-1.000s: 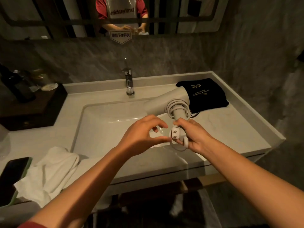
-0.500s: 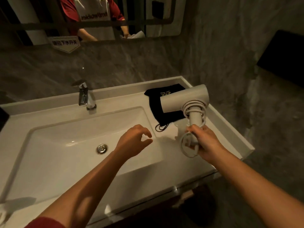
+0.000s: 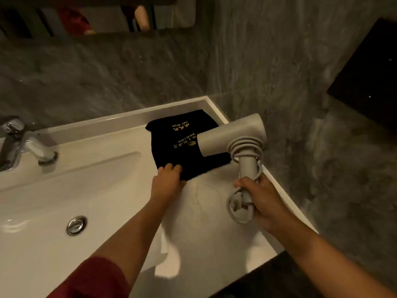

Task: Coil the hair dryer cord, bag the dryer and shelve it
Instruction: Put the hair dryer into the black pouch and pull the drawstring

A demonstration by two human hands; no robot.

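A pale grey hair dryer [image 3: 234,134] is held upright above the counter's right side, nozzle pointing left. Its cord [image 3: 246,147] is wound in loops around the top of the handle, and the plug [image 3: 236,206] hangs in a loop below. My right hand [image 3: 261,198] is shut on the lower handle and cord. A black cloth bag [image 3: 182,145] with gold lettering lies flat in the counter's back right corner, partly behind the nozzle. My left hand [image 3: 168,181] rests on the bag's near edge, fingers curled over it; whether it grips the cloth is unclear.
A white basin [image 3: 64,190] with a chrome drain [image 3: 76,225] fills the left. A chrome faucet [image 3: 23,145] stands at the back left. Grey stone walls close in behind and to the right, a mirror [image 3: 96,16] hangs above, and a dark panel [image 3: 369,72] sits on the right wall.
My left hand has reached forward from above the basin onto the bag's near edge. My right hand keeps the dryer, still over the counter's right side. The view has swung right and closer.
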